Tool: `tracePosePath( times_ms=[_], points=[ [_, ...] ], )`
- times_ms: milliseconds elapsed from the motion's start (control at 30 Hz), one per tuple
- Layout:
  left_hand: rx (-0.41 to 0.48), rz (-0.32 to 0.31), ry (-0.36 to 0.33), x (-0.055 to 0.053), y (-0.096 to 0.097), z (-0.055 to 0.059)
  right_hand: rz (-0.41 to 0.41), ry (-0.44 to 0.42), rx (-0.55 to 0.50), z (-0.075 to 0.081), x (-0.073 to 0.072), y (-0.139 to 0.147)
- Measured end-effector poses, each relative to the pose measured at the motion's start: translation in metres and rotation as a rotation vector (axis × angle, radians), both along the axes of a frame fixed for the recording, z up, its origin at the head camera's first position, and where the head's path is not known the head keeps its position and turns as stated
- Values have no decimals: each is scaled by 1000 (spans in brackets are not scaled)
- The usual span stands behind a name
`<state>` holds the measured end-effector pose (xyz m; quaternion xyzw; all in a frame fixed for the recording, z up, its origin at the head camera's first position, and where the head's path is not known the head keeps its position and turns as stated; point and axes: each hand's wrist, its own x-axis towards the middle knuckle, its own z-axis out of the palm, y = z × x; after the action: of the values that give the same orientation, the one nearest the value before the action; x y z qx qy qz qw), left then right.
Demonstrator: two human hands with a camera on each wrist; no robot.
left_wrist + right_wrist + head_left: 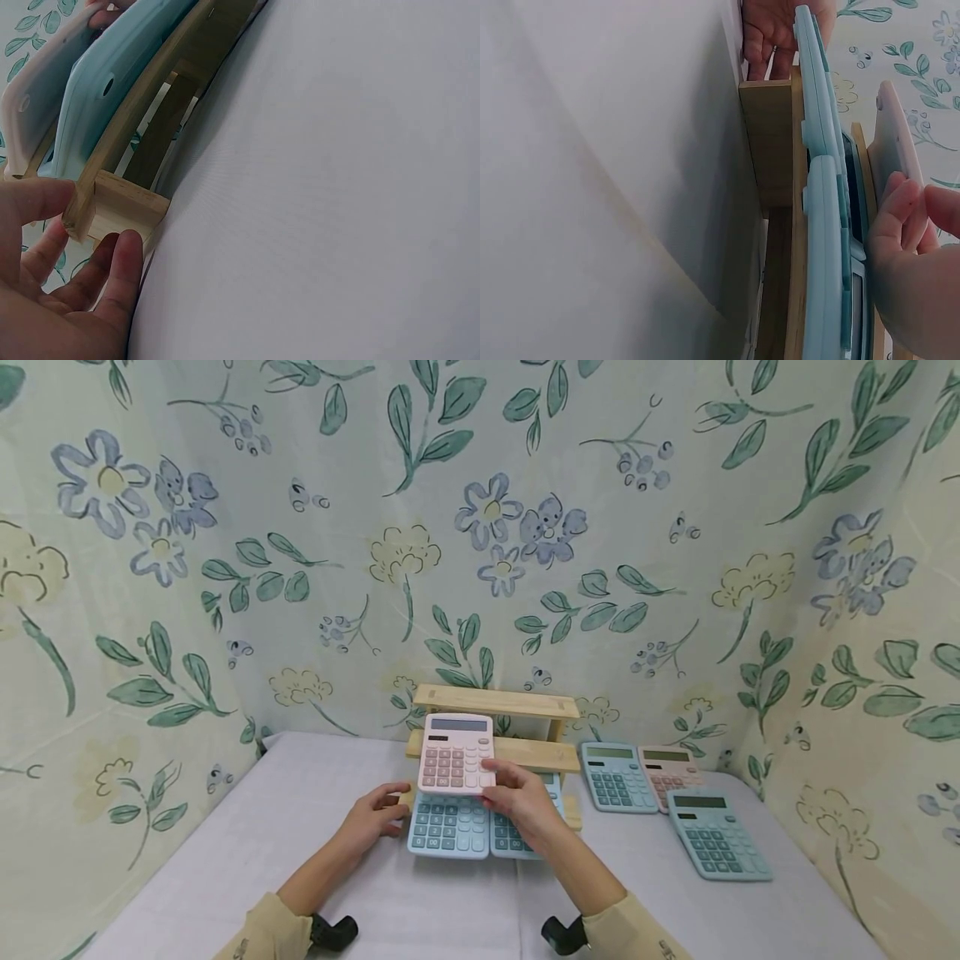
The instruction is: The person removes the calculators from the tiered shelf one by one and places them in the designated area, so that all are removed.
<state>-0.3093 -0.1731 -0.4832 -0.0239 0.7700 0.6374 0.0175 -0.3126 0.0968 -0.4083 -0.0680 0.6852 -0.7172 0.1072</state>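
In the head view my right hand (521, 802) pinches a pink calculator (457, 756) by its lower right edge, thumb in front. The calculator stands upright at the middle step of a wooden tiered rack (536, 753). Below it two blue calculators (450, 827) lean side by side on the lowest step, the right one partly hidden by my hand. My left hand (367, 820) is at the rack's left end. The left wrist view has its thumb and fingers (124, 259) around the end of the wooden rack (131, 199).
To the right on the white-covered table (300, 777) stand a blue calculator (617, 777) and a pink calculator (667, 764). Another blue calculator (718, 835) is in front of them. Floral cloth (480, 460) hangs behind and at both sides.
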Motion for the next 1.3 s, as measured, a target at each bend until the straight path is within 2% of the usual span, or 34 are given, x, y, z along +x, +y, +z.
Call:
tracePosePath(
  times_ms=[633,867,1300],
  points=[
    [2,9,-3,-1,-1,-2,-5,-20,-19,6,8,11],
    [2,10,-5,1,0,0,-34,-24,-4,9,12,21],
    [-1,10,-4,-1,0,-2,-81,-30,-7,17,23,43]
  ],
)
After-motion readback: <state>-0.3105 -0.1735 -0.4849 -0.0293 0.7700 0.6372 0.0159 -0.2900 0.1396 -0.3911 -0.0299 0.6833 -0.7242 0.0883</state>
